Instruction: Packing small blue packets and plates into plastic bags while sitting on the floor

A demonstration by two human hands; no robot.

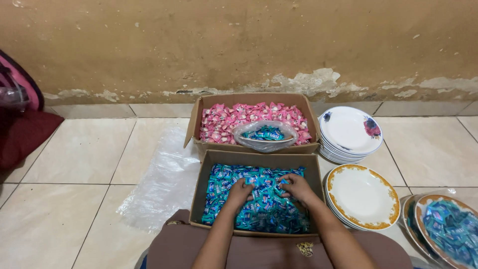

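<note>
Blue candies (259, 206) lie under left hand (240, 192) and right hand (297, 187), both curled, grasping some

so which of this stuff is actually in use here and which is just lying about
In use:
- left hand and right hand, both in the blue sweets
- near cardboard box holding them
- plate of blue sweets at right

Lying about:
- box of pink sweets
- plastic bag on top
- flowered plates
- gold-rimmed plates
- plastic sheet
- red cloth
</note>
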